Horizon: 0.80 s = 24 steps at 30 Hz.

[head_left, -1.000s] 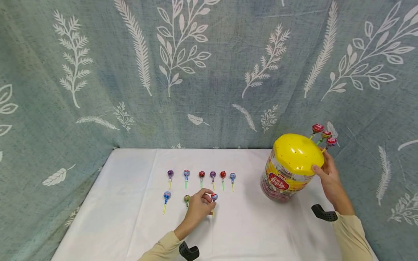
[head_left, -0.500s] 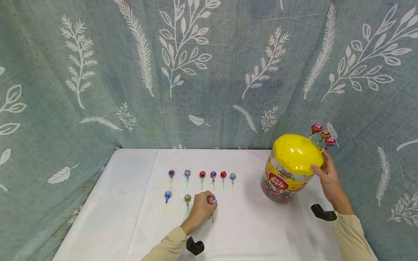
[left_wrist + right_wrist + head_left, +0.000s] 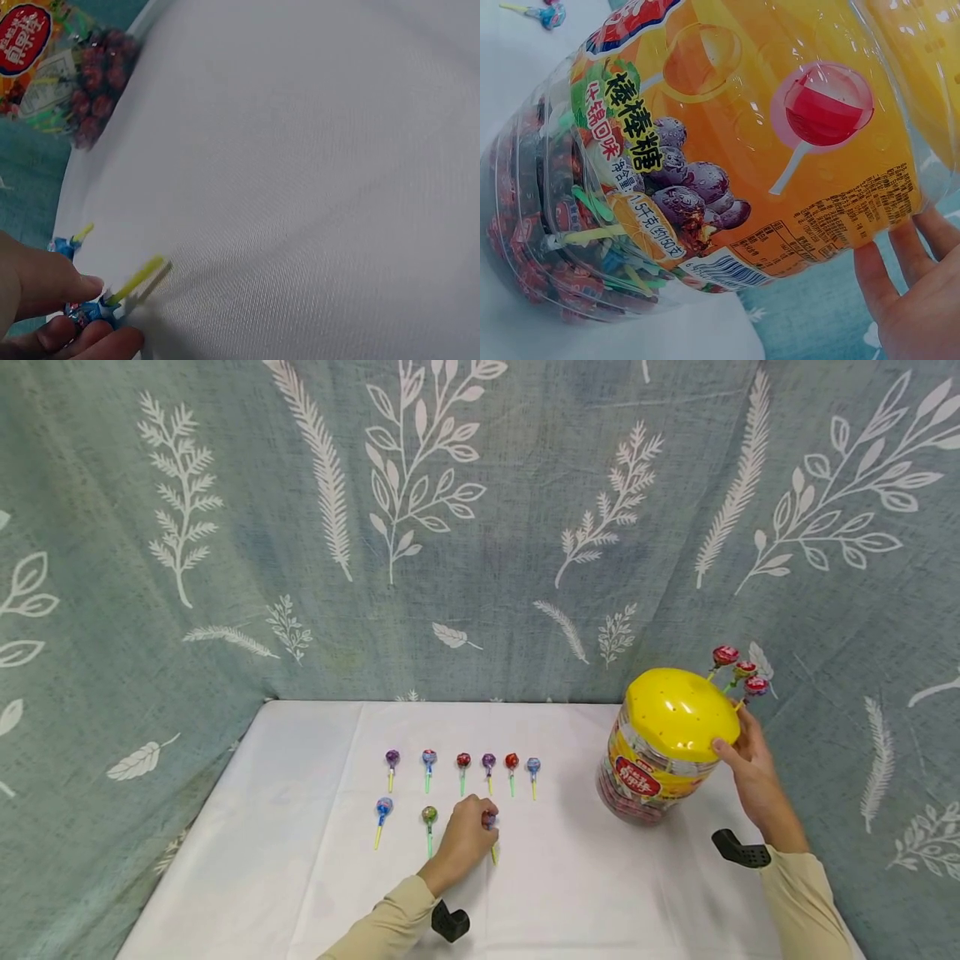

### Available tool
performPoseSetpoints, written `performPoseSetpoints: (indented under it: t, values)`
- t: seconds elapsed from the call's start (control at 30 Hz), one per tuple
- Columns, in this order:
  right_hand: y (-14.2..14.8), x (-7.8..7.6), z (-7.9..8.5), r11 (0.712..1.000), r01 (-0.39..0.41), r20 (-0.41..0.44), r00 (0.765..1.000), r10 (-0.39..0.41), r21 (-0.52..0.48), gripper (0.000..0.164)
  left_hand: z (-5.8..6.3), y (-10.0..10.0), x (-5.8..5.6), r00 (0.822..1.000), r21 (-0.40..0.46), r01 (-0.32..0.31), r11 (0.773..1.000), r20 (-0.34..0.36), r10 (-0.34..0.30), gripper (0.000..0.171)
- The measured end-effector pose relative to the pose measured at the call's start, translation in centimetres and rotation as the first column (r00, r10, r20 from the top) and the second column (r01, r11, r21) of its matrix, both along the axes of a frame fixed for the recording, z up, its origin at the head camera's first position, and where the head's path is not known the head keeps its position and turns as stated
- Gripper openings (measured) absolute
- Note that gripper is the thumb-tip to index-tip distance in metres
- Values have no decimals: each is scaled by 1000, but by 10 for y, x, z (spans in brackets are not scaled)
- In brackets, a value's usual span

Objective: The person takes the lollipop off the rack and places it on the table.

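My left hand point(image 3: 467, 837) is low over the middle of the table, pinching a blue-wrapped lollipop between thumb and fingers. Its yellow stick point(image 3: 139, 280) points out past the fingertips, and most of the wrapped head is covered. On the right, my right hand point(image 3: 759, 781) grips the upper side of a clear candy jar point(image 3: 637, 777), thumb near the edge of its yellow lid point(image 3: 678, 710). Three lollipops point(image 3: 725, 655) stand out at the lid's far right edge. Through the jar's wall, many wrapped lollipops point(image 3: 577, 217) show at the bottom.
A row of several lollipops point(image 3: 463, 762) lies across the white table point(image 3: 315, 877). In front of it lie a blue lollipop point(image 3: 383, 807) and a green lollipop point(image 3: 429, 816). A patterned curtain point(image 3: 480, 527) hangs behind and at both sides.
My left hand has shifted slightly right and closed in over the lollipop, covering more of its head; the stick now slants. My right hand and the jar have hardly moved.
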State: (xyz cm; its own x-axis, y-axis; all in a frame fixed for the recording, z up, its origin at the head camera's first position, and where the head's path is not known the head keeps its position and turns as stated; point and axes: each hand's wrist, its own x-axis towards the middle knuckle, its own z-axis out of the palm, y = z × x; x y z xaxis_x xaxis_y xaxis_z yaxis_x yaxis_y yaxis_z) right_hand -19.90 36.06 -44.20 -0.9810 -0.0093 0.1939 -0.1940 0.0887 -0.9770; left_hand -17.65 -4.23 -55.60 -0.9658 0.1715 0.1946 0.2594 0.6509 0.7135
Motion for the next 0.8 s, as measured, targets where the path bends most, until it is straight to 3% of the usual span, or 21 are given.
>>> performPoseSetpoints:
  t: [0.27, 0.4, 0.57, 0.8]
  values:
    - [0, 3, -1, 1000, -7, 1, 1000, 7, -8, 67, -1, 0, -2, 999, -71, 31, 997, 34, -29, 22]
    - [0, 3, 0, 1000, -3, -6, 1000, 3, -2, 66, 4, -1, -3, 999, -77, 47, 996, 27, -45, 24]
    - [0, 3, 0, 1000, -10, -13, 1000, 10, -2, 65, 21, 0, -9, 996, -12, 91, 996, 2, -91, 21]
    - [2, 0, 0, 1000, -27, -7, 1000, 27, 3, 65, 58, 12, -27, 989, 180, 147, 973, -35, -143, 18]
